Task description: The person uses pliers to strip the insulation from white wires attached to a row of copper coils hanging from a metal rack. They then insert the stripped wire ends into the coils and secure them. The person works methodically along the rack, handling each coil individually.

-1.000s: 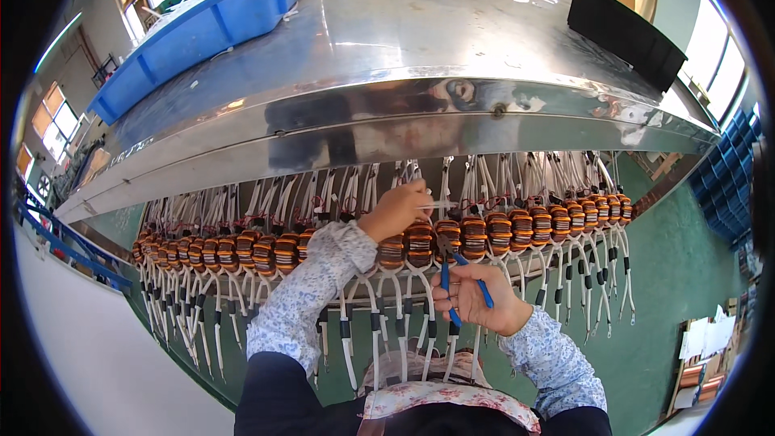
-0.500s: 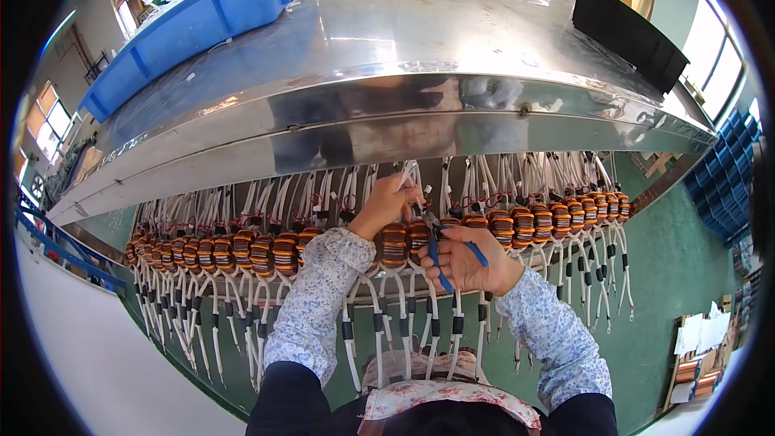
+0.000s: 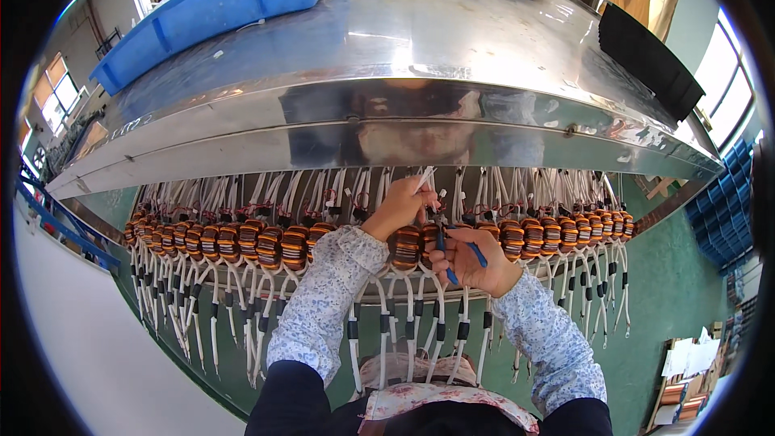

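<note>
A long row of ring-shaped coils (image 3: 270, 247), wound in dark brown and orange, hangs below the bench's front edge. White sleeved leads come out above and below them. My left hand (image 3: 401, 208) is closed at the top of a coil near the middle, pinching a white lead (image 3: 425, 178). In my right hand (image 3: 483, 265) is a pair of blue-handled pliers (image 3: 441, 242), its handles spread in my fingers. The jaws point up toward the left fingertips, just above the coils. Whether they touch a wire is too small to tell.
A shiny metal bench (image 3: 452, 40) spans the far side. On it stand a blue tray (image 3: 218, 16) with white pieces at the left and black trays (image 3: 650, 60) at the back and right. Stacked blue crates (image 3: 722, 210) are at the right, above green floor.
The view has shifted slightly, so the bench and coils sit a little lower and further right. Both hands stay by the same coils; the pliers' handles look slightly closer together.
</note>
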Action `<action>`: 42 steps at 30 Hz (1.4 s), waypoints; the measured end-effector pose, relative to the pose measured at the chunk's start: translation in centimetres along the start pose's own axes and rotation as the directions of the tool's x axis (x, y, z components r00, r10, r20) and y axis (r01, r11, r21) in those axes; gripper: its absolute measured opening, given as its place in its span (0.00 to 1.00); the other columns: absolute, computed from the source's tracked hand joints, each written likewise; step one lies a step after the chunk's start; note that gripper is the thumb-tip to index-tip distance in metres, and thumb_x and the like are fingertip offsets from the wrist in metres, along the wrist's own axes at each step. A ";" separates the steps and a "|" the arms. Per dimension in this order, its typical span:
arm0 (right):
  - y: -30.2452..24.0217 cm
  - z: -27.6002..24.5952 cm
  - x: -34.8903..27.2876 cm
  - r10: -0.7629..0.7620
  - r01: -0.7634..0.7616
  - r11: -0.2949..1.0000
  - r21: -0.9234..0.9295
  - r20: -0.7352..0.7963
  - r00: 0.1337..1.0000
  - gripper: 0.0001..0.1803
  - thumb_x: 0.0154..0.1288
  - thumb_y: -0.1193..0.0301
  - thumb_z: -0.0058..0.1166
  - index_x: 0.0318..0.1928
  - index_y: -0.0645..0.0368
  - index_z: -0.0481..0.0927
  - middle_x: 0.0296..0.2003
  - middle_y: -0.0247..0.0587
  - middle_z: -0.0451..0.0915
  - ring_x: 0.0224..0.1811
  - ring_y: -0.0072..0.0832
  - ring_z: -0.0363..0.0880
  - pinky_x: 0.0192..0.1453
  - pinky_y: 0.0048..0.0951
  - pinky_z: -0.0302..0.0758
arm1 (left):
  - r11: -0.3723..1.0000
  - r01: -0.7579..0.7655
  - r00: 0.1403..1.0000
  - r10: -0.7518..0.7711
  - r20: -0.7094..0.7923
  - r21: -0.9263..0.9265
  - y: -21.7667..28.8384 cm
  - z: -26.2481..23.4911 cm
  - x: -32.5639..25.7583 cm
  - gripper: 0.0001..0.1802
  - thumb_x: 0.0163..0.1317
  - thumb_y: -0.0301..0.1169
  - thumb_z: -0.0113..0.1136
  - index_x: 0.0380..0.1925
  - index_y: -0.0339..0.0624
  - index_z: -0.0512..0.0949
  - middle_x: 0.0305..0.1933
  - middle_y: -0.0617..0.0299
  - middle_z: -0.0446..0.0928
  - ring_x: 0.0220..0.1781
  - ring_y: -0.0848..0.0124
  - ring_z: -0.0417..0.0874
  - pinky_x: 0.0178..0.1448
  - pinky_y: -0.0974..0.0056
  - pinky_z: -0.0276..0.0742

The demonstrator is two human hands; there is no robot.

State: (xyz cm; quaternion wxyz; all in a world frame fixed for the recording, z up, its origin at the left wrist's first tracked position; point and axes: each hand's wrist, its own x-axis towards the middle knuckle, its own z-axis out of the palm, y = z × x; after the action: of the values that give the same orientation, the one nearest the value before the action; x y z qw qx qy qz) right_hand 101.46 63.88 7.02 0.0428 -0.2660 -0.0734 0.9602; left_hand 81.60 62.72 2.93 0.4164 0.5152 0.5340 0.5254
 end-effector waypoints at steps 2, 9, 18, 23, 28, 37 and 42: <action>0.0 -0.6 0.1 -0.037 0.031 0.988 -0.150 -0.034 0.999 0.15 0.64 0.66 0.41 0.38 0.69 0.72 0.28 0.43 0.72 0.28 0.31 0.69 0.34 0.33 0.68 | 0.999 -0.018 1.000 0.017 -0.014 -0.051 0.6 0.1 -0.1 0.08 0.62 0.27 0.51 0.27 0.32 0.71 0.28 0.53 0.80 0.15 0.74 0.75 0.18 0.71 0.69; 2.5 0.9 -1.4 -0.282 0.250 0.914 -0.320 -0.057 0.958 0.14 0.65 0.65 0.40 0.37 0.67 0.70 0.25 0.36 0.67 0.25 0.25 0.65 0.31 0.25 0.66 | 0.799 -0.090 0.993 0.030 -0.111 -0.594 1.1 -3.7 -0.4 0.10 0.65 0.29 0.44 0.26 0.36 0.67 0.20 0.63 0.70 0.15 0.78 0.63 0.19 0.74 0.53; 1.1 1.7 0.5 0.042 -0.046 0.995 0.088 0.040 0.998 0.16 0.66 0.64 0.40 0.41 0.68 0.69 0.29 0.39 0.69 0.28 0.28 0.67 0.34 0.28 0.70 | 0.967 0.066 0.997 -0.071 -0.010 -0.244 3.3 -2.0 -0.1 0.14 0.64 0.39 0.51 0.27 0.39 0.71 0.14 0.69 0.64 0.15 0.76 0.63 0.20 0.68 0.56; 1.4 0.0 1.3 -0.022 0.010 0.988 0.151 0.081 0.996 0.16 0.66 0.66 0.40 0.42 0.69 0.69 0.31 0.39 0.69 0.30 0.28 0.68 0.35 0.30 0.72 | 0.759 -0.219 0.976 0.166 0.144 0.612 0.6 -2.4 0.3 0.14 0.53 0.40 0.62 0.28 0.38 0.81 0.24 0.53 0.79 0.23 0.61 0.79 0.30 0.62 0.72; 1.7 -0.4 1.1 -0.065 0.045 0.982 0.182 0.108 0.992 0.16 0.66 0.66 0.40 0.43 0.70 0.70 0.30 0.38 0.69 0.31 0.27 0.68 0.35 0.30 0.72 | 0.670 -0.251 0.968 0.190 0.166 0.699 -0.2 -2.1 0.0 0.13 0.51 0.37 0.63 0.35 0.42 0.81 0.28 0.47 0.79 0.29 0.53 0.80 0.33 0.59 0.74; 1.9 -1.2 0.4 -0.091 0.056 0.983 0.175 0.194 0.977 0.17 0.67 0.66 0.38 0.44 0.70 0.71 0.31 0.40 0.70 0.31 0.28 0.68 0.37 0.30 0.73 | 0.560 -0.186 0.982 0.097 0.159 0.807 2.8 -1.6 0.4 0.13 0.49 0.35 0.63 0.35 0.43 0.82 0.25 0.47 0.77 0.27 0.52 0.78 0.33 0.56 0.73; 2.5 -1.2 0.1 -0.101 0.072 0.984 0.164 0.176 0.979 0.16 0.67 0.66 0.38 0.44 0.68 0.71 0.31 0.40 0.70 0.31 0.30 0.69 0.38 0.32 0.72 | 0.552 -0.230 0.973 0.126 0.192 0.802 1.7 -1.4 -0.4 0.11 0.47 0.37 0.64 0.29 0.44 0.81 0.26 0.48 0.77 0.32 0.51 0.79 0.37 0.52 0.73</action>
State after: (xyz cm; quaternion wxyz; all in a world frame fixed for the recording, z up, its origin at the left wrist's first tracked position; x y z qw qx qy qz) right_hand 101.89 61.57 5.56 0.0983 -0.1685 -0.0129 0.9807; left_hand 80.44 61.95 4.69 0.1045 0.7291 0.6367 0.2283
